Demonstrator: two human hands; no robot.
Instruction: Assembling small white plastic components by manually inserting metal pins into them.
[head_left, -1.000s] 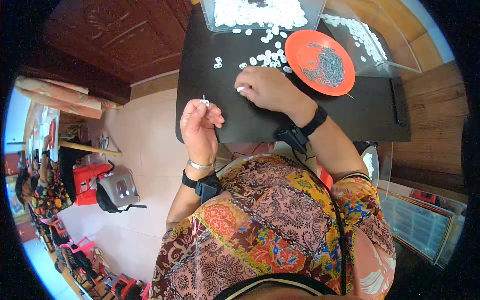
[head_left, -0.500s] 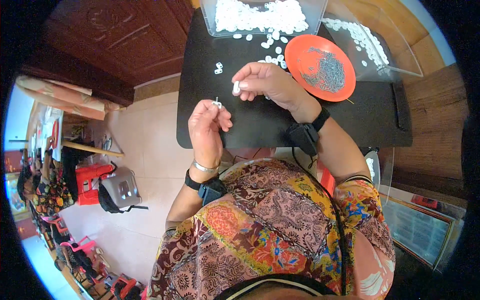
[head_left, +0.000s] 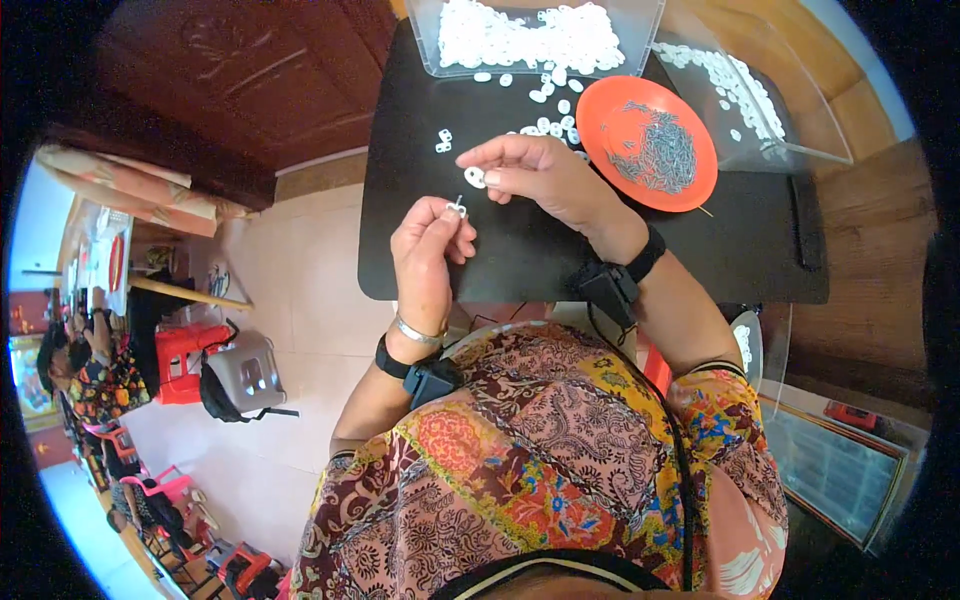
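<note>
My left hand (head_left: 422,250) is closed in a pinch around a small white plastic piece (head_left: 457,211), with a thin metal pin or screw (head_left: 460,199) standing up out of it. Just beyond and to the right, my right hand (head_left: 550,182) pinches a white oval plastic piece (head_left: 475,178) with dark holes in its face. A small gap separates the two pieces, both held above the black table (head_left: 410,265). Past my hands, a few small white pieces (head_left: 444,141) lie on the tabletop.
An orange-red plate (head_left: 600,120) of small grey metal screws or pins (head_left: 665,155) lies right of my right hand. A clear bin (head_left: 430,62) heaped with white pieces stands at the far edge. Loose white ovals (head_left: 540,96) lie between them; a clear panel (head_left: 815,110) stands far right.
My right hand has turned its oval piece so that the holed face shows. The left hand has shifted slightly right with its piece, and the pin now leans a little.
</note>
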